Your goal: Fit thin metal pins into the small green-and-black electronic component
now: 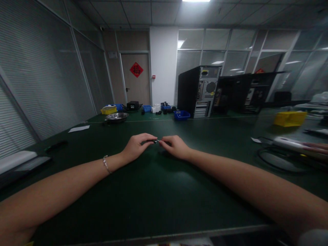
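My left hand (137, 147), with a bracelet on its wrist, is closed in a pinch on a small dark piece (154, 141) with a shiny metal part. Close beside it, my right hand (175, 147) pinches at the thin light-coloured end of the same piece or of one joined to it; which of these I cannot tell. Both hands are low over the middle of the dark green table (159, 201), fingertips nearly meeting. The held piece is too small and dim to name its kind.
Computer towers (200, 92) stand at the back right. A metal bowl (117, 117), a yellow bin (109, 110) and a blue bin (181, 115) line the far side. At right lie a looped cable (274, 160) and another yellow bin (290, 118); another person's hand (317, 147) shows at the edge.
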A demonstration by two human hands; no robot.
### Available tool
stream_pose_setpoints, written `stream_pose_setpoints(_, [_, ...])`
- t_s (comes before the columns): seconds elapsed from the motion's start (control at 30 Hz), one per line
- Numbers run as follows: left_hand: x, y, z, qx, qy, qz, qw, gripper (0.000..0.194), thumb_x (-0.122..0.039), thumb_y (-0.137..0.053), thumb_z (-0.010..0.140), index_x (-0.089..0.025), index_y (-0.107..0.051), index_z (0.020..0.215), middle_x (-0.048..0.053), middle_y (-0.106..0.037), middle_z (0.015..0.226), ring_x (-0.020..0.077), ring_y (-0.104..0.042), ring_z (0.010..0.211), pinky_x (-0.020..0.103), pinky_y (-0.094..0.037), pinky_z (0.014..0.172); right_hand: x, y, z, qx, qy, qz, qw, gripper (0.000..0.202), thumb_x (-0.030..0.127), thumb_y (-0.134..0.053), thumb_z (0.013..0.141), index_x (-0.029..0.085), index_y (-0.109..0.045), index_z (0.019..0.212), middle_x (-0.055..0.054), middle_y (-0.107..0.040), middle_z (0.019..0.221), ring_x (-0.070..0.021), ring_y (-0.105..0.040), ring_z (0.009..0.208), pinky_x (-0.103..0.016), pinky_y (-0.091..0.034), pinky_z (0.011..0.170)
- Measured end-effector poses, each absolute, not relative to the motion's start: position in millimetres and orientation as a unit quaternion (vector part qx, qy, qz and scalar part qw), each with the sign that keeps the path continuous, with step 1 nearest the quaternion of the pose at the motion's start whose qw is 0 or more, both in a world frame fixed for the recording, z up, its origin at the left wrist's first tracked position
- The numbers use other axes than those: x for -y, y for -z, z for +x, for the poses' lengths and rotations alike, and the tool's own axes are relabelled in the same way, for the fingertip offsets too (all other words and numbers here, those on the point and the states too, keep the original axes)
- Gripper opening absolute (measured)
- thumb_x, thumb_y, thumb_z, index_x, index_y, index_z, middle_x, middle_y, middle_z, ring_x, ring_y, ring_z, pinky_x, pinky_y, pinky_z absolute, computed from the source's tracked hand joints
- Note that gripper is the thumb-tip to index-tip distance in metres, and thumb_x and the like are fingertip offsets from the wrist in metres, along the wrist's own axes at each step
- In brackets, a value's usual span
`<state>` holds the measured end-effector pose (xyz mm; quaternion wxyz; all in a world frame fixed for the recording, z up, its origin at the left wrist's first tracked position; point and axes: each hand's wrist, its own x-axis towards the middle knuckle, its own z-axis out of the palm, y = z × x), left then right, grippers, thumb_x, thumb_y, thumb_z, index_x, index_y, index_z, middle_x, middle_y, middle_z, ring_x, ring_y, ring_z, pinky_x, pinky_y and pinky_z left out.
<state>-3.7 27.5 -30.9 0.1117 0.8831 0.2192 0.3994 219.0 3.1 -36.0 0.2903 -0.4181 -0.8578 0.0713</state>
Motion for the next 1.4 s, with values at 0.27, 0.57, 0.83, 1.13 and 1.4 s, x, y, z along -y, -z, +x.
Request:
stream_pose_setpoints(0.27, [-28, 31, -4, -0.229, -0.393, 0.878, 0.149, 0.024, -0.020, -0.059, 0.085, -0.023, -0.069, 0.107, 0.005, -0.070, 0.108, 0.0214, -0.063, 0.104, 0.038, -0.048, 0.095, -4, 37, 220, 0.858, -0.086, -0.413, 0.294, 0.030, 0.035, -0.044, 0.094, 0.016, -0.062, 0.080, 0.000, -0.058, 0.069, -0.0114, -0.049, 0.061, -0.023, -0.032, 0.059])
stream_pose_setpoints(0.57, [-36, 38, -4, -0.249, -0.404, 0.837, 0.271, 0.025, -0.025, -0.063, 0.082, -0.021, -0.070, 0.106, 0.006, -0.071, 0.109, 0.0226, -0.064, 0.104, 0.039, -0.049, 0.096, -4, 37, 219, 0.864, -0.099, -0.389, 0.303, 0.032, 0.036, -0.041, 0.096, 0.016, -0.063, 0.084, 0.000, -0.059, 0.071, -0.0110, -0.049, 0.061, -0.023, -0.033, 0.059])
stream_pose_setpoints(0.83, [-43, 41, -4, -0.271, -0.401, 0.807, 0.338, 0.029, -0.028, -0.063, 0.082, -0.019, -0.068, 0.109, 0.007, -0.071, 0.109, 0.0235, -0.065, 0.102, 0.041, -0.050, 0.093, -2, 36, 219, 0.851, -0.103, -0.416, 0.304, 0.032, 0.037, -0.042, 0.095, 0.016, -0.065, 0.085, -0.001, -0.060, 0.070, -0.0116, -0.049, 0.061, -0.023, -0.032, 0.058])
stream_pose_setpoints(1.13, [-45, 39, -3, -0.244, -0.252, 0.878, 0.326, 0.022, -0.027, -0.050, 0.089, -0.019, -0.067, 0.100, 0.004, -0.067, 0.095, 0.0194, -0.062, 0.091, 0.034, -0.048, 0.085, -3, 36, 219, 0.852, -0.099, -0.411, 0.308, 0.031, 0.036, -0.043, 0.094, 0.016, -0.065, 0.084, -0.001, -0.061, 0.071, -0.0118, -0.049, 0.062, -0.023, -0.033, 0.060])
stream_pose_setpoints(1.4, [-40, 35, -1, -0.225, -0.220, 0.919, 0.239, 0.024, -0.028, -0.044, 0.092, -0.018, -0.066, 0.092, 0.004, -0.062, 0.093, 0.0188, -0.057, 0.089, 0.032, -0.044, 0.086, -3, 35, 219, 0.854, -0.095, -0.416, 0.296, 0.032, 0.036, -0.043, 0.094, 0.016, -0.066, 0.083, -0.001, -0.061, 0.071, -0.0115, -0.048, 0.062, -0.023, -0.032, 0.060])
